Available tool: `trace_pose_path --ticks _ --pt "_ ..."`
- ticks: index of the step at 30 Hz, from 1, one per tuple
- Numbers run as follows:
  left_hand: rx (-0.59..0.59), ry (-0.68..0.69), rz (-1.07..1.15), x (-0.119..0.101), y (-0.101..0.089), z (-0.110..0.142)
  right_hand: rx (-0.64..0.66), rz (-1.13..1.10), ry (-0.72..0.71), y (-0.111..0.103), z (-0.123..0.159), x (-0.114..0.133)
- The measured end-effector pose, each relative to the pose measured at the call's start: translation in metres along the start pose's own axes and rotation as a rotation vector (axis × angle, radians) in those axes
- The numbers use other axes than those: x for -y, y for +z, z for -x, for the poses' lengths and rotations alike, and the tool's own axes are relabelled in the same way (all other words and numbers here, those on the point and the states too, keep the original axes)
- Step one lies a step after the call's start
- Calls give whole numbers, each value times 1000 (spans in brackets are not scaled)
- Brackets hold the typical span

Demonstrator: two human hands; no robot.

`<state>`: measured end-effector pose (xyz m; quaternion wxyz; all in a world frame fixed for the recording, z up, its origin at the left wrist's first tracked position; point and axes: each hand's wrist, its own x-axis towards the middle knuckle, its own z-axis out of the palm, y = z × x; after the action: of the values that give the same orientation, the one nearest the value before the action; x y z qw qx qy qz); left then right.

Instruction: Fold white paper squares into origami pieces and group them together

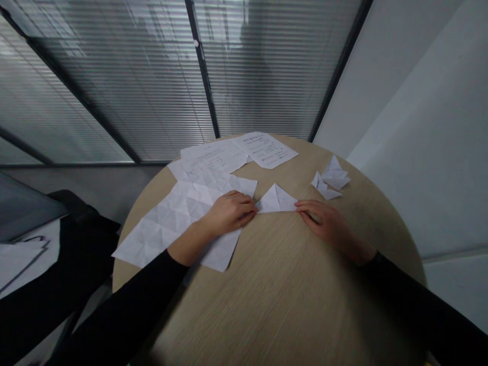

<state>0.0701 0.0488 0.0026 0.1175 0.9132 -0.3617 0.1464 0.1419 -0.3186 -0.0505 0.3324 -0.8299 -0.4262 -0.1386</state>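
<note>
A white sheet of paper folded into a low triangle [277, 199] lies on the round wooden table between my hands. My left hand [237, 209] pinches its left corner, fingers pressed together, with the wrist above a creased sheet. The right corner is between the thumb and fingers of my right hand [318, 217]. Under and beside my left forearm spreads the large creased paper [168, 218], marked with a grid of fold lines. Two small folded paper boats [334, 175] stand close together to the right, beyond my right hand.
Printed sheets [263, 150] overlap at the table's far edge. The round wooden table [274, 284] stands before a glass partition with blinds [267, 76] and a white wall [430, 152] on the right. At the left is a dark chair [72, 208] with papers [30, 254] nearby.
</note>
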Motion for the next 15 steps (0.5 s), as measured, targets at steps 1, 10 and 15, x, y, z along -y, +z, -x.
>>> trace_pose_path --ticks 1,10,15 --pt "-8 -8 -2 1 1 0 3 -1 2 0 0 1" --pt "-49 -6 89 7 9 2 -35 -38 119 1 3 -1" --pt "-45 -7 120 7 9 2 -55 -26 104 1 2 -9"
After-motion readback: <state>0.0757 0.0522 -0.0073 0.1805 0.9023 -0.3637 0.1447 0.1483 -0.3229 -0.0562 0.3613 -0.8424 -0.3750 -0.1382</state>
